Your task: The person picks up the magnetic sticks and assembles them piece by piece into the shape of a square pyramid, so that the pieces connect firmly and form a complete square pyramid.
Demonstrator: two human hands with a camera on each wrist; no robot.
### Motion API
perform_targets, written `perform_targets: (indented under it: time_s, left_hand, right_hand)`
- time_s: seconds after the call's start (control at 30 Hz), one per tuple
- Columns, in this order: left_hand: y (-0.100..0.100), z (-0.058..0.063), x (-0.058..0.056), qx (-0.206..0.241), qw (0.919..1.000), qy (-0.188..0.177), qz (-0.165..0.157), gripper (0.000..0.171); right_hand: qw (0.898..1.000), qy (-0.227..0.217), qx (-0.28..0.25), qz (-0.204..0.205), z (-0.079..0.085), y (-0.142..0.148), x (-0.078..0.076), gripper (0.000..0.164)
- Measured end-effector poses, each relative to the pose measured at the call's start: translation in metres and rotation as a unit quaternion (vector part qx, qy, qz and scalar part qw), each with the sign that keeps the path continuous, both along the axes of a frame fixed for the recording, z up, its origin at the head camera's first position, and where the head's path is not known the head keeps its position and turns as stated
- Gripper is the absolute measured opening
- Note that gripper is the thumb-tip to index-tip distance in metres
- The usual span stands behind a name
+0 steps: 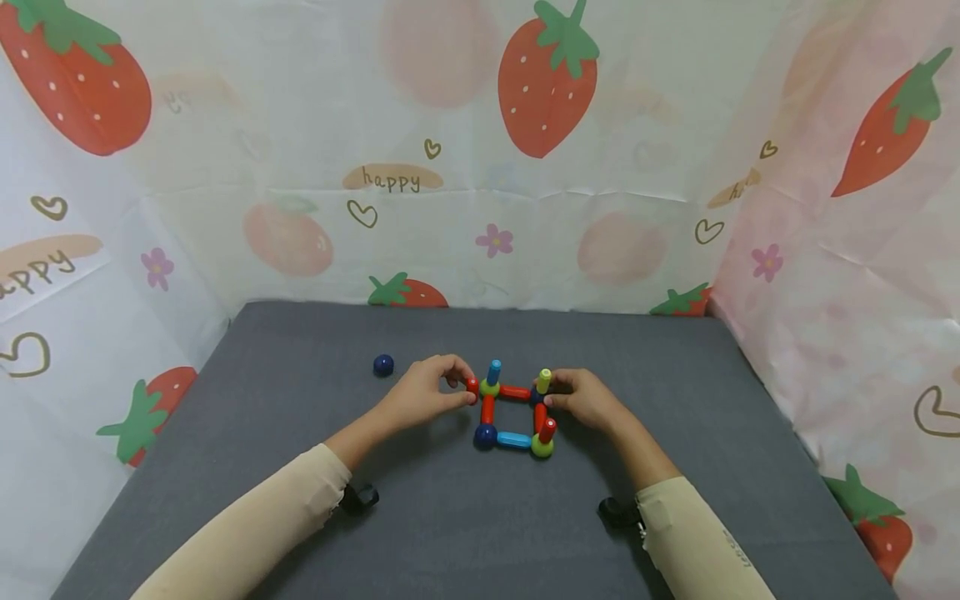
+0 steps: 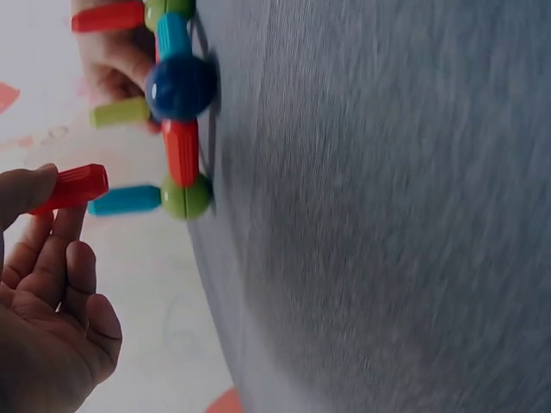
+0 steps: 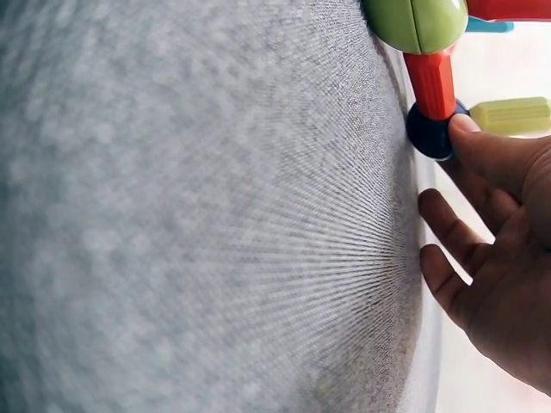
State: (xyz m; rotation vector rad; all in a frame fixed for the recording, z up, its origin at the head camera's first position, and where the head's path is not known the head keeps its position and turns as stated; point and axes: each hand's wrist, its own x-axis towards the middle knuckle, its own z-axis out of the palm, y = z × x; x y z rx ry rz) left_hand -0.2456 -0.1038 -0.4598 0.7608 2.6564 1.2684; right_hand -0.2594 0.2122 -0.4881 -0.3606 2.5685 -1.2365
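Observation:
A square of rods and balls lies on the grey cloth, with green balls at the back left point(image 1: 490, 389) and front right point(image 1: 542, 447). A dark blue ball point(image 1: 485, 437) forms its front left corner. From three corners rise a blue rod point(image 1: 494, 372), a yellow-green rod point(image 1: 543, 381) and a red rod point(image 1: 548, 429). My left hand point(image 1: 425, 390) pinches a separate red rod point(image 2: 77, 188) between thumb and fingers, close beside the upright blue rod. At the back right corner, my right hand point(image 1: 587, 400) holds the other dark blue ball point(image 3: 430, 133), its thumb on the surface.
A loose dark blue ball point(image 1: 383, 365) lies on the cloth behind my left hand. Strawberry-printed curtains point(image 1: 480, 242) stand along the back and both sides of the grey table point(image 1: 465, 533).

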Motion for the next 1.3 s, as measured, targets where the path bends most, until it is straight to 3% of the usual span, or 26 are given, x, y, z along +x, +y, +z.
perform_targets:
  time_s: [0.3,0.7,1.3]
  left_hand:
    - [0.010,-0.006,0.013,-0.019,0.9995,-0.003,-0.026,0.020]
    - [0.019,-0.013,0.017,-0.044,0.9975,-0.007,-0.055,0.018]
    - [0.022,-0.014,0.024,-0.051,0.9975,-0.003,-0.049,0.016]
  right_hand:
    - [1.000,0.002,0.000,0.001,0.000,0.000,0.000,0.034]
    - [1.000,-0.001,0.006,-0.005,0.000,0.000,-0.001,0.034]
    - [1.000,0.000,0.010,0.012,0.002,-0.007,-0.003,0.033]
